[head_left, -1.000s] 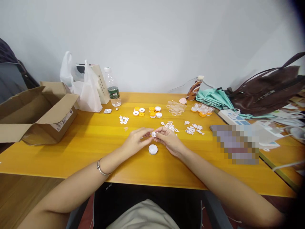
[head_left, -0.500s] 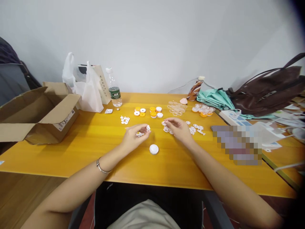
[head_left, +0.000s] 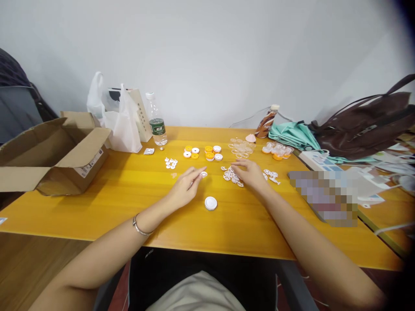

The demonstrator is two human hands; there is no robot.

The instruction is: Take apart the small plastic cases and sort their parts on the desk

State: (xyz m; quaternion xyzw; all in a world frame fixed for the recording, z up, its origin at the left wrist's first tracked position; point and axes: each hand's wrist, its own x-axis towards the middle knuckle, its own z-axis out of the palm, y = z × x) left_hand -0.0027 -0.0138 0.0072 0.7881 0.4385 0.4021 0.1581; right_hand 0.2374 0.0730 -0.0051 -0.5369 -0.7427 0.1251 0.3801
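My left hand (head_left: 184, 188) pinches a small white plastic piece (head_left: 204, 174) between thumb and fingertips, just above the table. My right hand (head_left: 249, 175) is over a loose pile of flat white plastic pieces with holes (head_left: 229, 174). Its fingers are bent together at the pile's edge, and what lies between them is too small to make out. A round white disc-shaped part (head_left: 210, 203) lies flat on the table in front of me, between my forearms. Behind my left hand are several small white knobbed pieces (head_left: 170, 163).
Orange and white round parts (head_left: 213, 153) sit mid-table, beside clear rings (head_left: 241, 147) and capped clear-and-orange parts (head_left: 277, 150). An open cardboard box (head_left: 78, 172) and water bottle (head_left: 158, 127) stand left. A coffee bottle (head_left: 266, 122), brown bag (head_left: 363, 123) and blurred flat object (head_left: 324, 196) are right.
My left hand has turned, so its white piece now appears edge-on. My right hand has shifted slightly right, uncovering more of the perforated pieces. The white disc stays put.
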